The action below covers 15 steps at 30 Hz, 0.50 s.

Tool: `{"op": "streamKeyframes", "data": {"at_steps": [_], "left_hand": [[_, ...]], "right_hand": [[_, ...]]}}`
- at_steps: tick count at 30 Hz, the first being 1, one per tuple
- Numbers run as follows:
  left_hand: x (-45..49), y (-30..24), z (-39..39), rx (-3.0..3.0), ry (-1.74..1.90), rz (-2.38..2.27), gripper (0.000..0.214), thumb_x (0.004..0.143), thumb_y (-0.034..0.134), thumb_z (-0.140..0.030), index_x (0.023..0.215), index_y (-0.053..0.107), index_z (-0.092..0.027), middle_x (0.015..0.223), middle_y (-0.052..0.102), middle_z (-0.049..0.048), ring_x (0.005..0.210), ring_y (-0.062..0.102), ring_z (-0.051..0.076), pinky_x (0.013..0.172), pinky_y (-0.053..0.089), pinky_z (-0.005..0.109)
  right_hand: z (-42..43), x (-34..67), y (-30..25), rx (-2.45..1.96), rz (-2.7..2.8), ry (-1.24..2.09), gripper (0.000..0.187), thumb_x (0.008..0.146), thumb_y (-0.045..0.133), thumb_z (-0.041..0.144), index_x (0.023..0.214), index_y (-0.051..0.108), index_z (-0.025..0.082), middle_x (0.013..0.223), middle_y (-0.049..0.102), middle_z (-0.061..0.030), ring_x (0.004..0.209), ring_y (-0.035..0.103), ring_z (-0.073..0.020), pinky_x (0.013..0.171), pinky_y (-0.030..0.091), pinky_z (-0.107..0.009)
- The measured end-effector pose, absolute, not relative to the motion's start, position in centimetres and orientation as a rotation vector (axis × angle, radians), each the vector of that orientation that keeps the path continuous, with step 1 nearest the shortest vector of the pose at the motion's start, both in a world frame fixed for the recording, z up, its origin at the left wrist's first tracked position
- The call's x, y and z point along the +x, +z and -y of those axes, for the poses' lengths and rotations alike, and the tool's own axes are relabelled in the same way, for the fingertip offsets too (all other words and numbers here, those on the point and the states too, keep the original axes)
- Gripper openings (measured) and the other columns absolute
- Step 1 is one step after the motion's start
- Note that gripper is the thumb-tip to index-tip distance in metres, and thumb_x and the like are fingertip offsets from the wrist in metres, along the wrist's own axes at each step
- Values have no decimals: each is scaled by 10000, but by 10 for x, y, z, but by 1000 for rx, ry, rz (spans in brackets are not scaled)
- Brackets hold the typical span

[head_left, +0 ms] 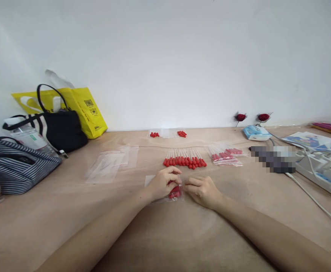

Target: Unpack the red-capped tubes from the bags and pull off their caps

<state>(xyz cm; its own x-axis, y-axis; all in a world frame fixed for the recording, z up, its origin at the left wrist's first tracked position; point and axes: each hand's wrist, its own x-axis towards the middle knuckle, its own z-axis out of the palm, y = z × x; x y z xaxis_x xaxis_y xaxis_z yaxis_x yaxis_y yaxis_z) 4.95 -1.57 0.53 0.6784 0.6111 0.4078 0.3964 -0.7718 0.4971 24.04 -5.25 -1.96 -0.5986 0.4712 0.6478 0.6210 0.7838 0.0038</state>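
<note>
A clear plastic bag (pixel 167 199) with red-headed pieces (pixel 175 193) inside lies in front of me on the table. My left hand (pixel 163 184) reaches over it from the left, fingers bent and holding it, and covers part of it. At the bag's right edge, my right hand (pixel 203 191) has its fingers closed on what looks like the edge of the plastic. Just beyond both hands, a row of red-headed sticks (pixel 184 161) lies with the heads toward me. To the right of the row are filled clear bags (pixel 225 155) with red heads showing.
Flat, clear bags (pixel 109 164) lie to the left. Small red pieces (pixel 181 133) rest on plastic near the wall. Bags, including a striped bag (pixel 20 164), stand at the left. A tissue pack (pixel 256 133), a power strip (pixel 324 173) and cables occupy the right.
</note>
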Motion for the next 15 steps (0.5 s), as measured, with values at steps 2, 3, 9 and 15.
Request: {"op": "streamKeyframes", "data": {"at_steps": [2, 3, 9, 15], "left_hand": [[48, 6, 15, 2537, 791, -781, 196, 758, 482, -81, 726, 651, -175, 963, 584, 49, 862, 573, 137, 782, 458, 273], [48, 7, 15, 2543, 786, -779, 198, 761, 477, -81, 731, 650, -174, 963, 585, 50, 862, 573, 137, 785, 457, 275], [48, 11, 17, 2550, 789, -796, 173, 762, 479, -83, 713, 623, -165, 951, 583, 51, 871, 570, 141, 797, 448, 273], [50, 10, 18, 2555, 768, -798, 186, 782, 450, -91, 728, 613, -164, 951, 582, 52, 886, 563, 143, 807, 446, 273]], "right_hand": [[52, 243, -18, -792, 2341, -361, 244, 830, 401, 145, 778, 632, 201, 665, 591, -4, 561, 485, -82, 499, 288, -218], [51, 244, -17, -785, 2346, -383, 248, 829, 395, 140, 773, 630, 198, 655, 586, -4, 552, 478, -83, 500, 287, -222], [51, 243, -13, -757, 2347, -450, 250, 842, 383, 150, 775, 621, 189, 633, 571, -4, 548, 466, -85, 514, 293, -232], [48, 234, -15, -672, 2294, -601, 211, 862, 418, 171, 825, 624, 197, 670, 616, -2, 599, 492, -92, 528, 283, -250]]}}
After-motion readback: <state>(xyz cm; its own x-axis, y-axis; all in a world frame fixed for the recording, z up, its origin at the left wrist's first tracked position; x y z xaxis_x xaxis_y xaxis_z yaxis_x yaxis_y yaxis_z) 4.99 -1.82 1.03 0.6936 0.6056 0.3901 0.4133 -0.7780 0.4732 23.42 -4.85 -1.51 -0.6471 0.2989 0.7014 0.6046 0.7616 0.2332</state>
